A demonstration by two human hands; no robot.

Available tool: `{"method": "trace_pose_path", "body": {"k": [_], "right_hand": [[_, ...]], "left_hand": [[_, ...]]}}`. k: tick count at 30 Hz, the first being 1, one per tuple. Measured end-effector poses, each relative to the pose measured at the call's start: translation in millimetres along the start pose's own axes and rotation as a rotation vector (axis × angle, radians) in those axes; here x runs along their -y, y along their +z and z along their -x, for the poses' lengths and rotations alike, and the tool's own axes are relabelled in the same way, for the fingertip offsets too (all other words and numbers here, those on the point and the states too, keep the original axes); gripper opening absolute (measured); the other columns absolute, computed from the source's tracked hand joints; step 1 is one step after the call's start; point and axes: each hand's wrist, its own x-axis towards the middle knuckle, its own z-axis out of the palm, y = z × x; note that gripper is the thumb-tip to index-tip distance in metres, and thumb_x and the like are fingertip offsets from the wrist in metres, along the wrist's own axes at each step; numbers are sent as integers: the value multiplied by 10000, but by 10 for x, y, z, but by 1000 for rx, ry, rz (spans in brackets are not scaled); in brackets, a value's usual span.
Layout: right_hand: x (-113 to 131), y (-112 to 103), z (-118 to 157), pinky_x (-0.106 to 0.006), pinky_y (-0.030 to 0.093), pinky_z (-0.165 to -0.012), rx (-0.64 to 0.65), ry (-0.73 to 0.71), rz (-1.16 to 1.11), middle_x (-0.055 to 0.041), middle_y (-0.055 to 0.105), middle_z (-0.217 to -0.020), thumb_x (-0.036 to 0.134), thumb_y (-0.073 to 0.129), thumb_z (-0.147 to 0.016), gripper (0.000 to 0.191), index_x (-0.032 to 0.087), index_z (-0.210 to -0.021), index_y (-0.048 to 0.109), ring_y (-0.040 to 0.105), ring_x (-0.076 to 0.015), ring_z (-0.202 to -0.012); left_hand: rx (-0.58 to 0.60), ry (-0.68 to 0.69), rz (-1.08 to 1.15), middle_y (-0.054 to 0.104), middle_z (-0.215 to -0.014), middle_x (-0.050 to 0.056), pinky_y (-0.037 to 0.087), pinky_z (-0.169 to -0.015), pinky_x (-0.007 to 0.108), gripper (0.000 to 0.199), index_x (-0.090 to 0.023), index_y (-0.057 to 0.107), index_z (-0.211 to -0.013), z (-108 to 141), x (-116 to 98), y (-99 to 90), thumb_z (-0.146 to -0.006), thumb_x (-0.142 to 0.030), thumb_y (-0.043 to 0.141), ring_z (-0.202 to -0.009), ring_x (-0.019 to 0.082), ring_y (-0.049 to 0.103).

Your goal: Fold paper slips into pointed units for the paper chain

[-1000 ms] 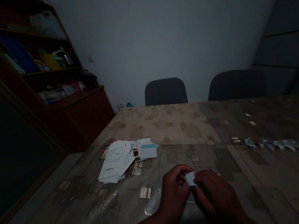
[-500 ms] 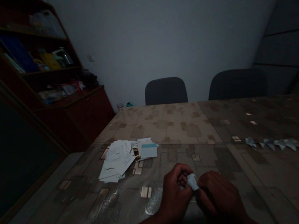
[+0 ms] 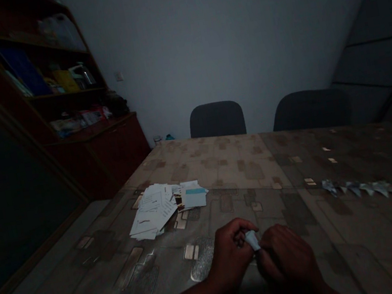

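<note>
Between my two hands, above the near part of the table, is a small folded piece of white paper [image 3: 252,240]. My left hand [image 3: 233,247] has its fingers curled and pinches the paper from the left. From the right, my right hand [image 3: 287,254] grips its lower edge with closed fingers, the fingertips partly hidden. Farther right on the table lies a row of several small folded paper pieces [image 3: 367,188] with pointed shapes. A loose pile of white printed paper sheets [image 3: 154,209] lies to the left, with a smaller card-like stack [image 3: 194,195] against it.
A patterned cloth covers the table [image 3: 220,158]. Two dark chairs [image 3: 216,119] stand behind its far edge, by the wall. At the left, a reddish wooden cabinet [image 3: 116,145] holds books, a kettle and bags on its shelves. The room is dim.
The fingers of my left hand have shifted down slightly around the folded paper, which has tilted a little. My right hand stays nearly in place. The papers on the table have not moved.
</note>
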Motion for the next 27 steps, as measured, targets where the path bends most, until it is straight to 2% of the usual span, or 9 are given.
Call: {"method": "trace_pose_path", "body": {"k": [3,6,8,11,14,19,23,27], "right_hand": [[-5,10,36,-262,350,-559,5,129,-82,11,537,-634,85,452,-843,156,208,-749,473,497,-138,-553],[-26,-6,60,-240,369,-532,52,265,-134,27,554,-634,135,477,-831,101,212,-766,491,527,-124,-530],[-29,-20,63,-232,375,-513,73,367,-148,42,547,-610,176,490,-828,75,217,-768,508,525,-120,-504],[-8,-33,57,-231,381,-503,74,477,-167,48,548,-591,215,492,-822,70,220,-769,537,525,-122,-490],[16,-42,44,-232,388,-501,78,505,-173,44,561,-593,230,493,-809,75,217,-775,558,530,-124,-492],[18,-80,-2,-230,410,-505,86,507,-169,43,560,-587,237,525,-781,56,218,-757,572,544,-129,-501],[-8,-100,-9,-227,429,-500,82,455,-155,35,608,-608,216,509,-787,83,218,-767,589,573,-131,-501],[-37,-99,24,-220,447,-504,97,406,-140,28,639,-635,207,518,-799,76,218,-770,588,603,-131,-520]], "left_hand": [[47,-51,83,584,-686,-18,373,-571,190,200,-127,645,-852,13,-60,9,-659,-94,606,-640,116,526],[96,-81,121,637,-774,22,416,-628,214,275,-114,657,-965,30,-122,-26,-697,-171,637,-711,144,570],[136,-64,162,659,-858,59,443,-686,244,331,-104,665,-1033,31,-131,-66,-753,-279,649,-770,167,588],[176,-33,219,648,-803,60,450,-690,265,423,-99,683,-1041,9,-86,-119,-846,-461,584,-721,164,582],[179,-44,232,650,-806,59,447,-691,262,452,-109,689,-1045,-17,-39,-138,-842,-506,609,-719,160,581],[218,-87,306,678,-851,70,458,-699,256,449,-115,684,-1023,-16,-40,-114,-733,-449,759,-744,158,603],[241,-155,417,689,-839,65,464,-661,252,459,-121,663,-980,-7,-20,-83,-645,-380,838,-703,152,624],[221,-185,414,688,-784,52,469,-640,249,469,-118,657,-938,-9,-9,-67,-579,-328,874,-669,148,628]]}}
